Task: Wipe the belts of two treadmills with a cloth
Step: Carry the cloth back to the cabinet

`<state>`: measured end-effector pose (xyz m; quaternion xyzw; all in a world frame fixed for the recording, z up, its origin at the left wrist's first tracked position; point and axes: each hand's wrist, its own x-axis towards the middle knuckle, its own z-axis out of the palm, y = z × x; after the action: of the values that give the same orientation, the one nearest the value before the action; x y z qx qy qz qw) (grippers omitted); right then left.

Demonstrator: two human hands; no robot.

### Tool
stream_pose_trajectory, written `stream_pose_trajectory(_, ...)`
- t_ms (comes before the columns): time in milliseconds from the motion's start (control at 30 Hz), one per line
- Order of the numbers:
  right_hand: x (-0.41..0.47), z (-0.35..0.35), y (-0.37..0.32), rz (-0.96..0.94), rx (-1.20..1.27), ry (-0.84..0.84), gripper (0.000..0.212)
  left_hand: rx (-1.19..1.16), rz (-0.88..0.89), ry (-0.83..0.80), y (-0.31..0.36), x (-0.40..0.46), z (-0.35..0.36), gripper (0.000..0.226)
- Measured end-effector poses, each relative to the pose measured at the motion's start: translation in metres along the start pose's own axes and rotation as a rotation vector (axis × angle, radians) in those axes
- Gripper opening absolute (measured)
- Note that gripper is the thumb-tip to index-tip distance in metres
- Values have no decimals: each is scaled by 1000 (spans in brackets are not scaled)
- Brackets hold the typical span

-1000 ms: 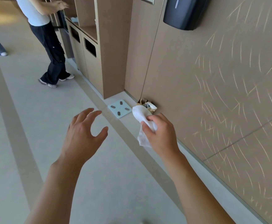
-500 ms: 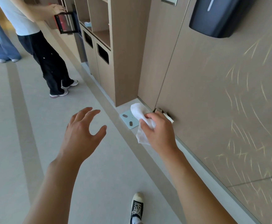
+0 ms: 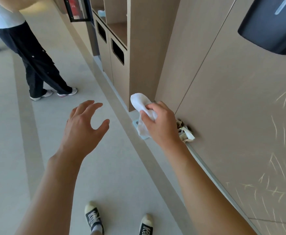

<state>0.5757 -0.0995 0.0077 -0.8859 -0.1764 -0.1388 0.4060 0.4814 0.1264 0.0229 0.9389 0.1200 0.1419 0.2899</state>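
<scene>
My right hand (image 3: 162,123) grips a crumpled white cloth (image 3: 141,105), held out in front of me at about waist height near the wooden wall. One end of the cloth sticks up past my fingers and the other hangs down below them. My left hand (image 3: 84,128) is stretched forward beside it, fingers spread and curled, holding nothing. No treadmill is in view.
A wood-panelled wall (image 3: 232,116) runs along the right with a dark dispenser (image 3: 271,26) mounted high. A cabinet with bin openings (image 3: 116,51) stands ahead. A person in dark trousers (image 3: 37,61) stands at the left. A pale blue scale (image 3: 136,123) and a paper scrap (image 3: 186,134) lie by the wall.
I have walked forward: the cabinet, the scale and the person are closer, and my two shoes now show at the bottom. Both hands keep the same pose.
</scene>
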Motion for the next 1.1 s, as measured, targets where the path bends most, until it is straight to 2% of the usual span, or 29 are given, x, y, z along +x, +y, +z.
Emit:
stream_pose_trajectory(300,95,108,-34,47,-32,83,16,-40,82,-35,-103,130,-26,55)
stream_pose_trajectory(567,170,191,-76,51,-109,110,19,66,138,-48,-175,240,-73,56)
stream_pose_trajectory(867,240,235,-70,74,-164,87,20,94,193,-77,-204,323,-64,57)
stream_pose_trajectory(1100,313,264,-27,80,-160,102,20,146,245,-102,-205,407,-30,57)
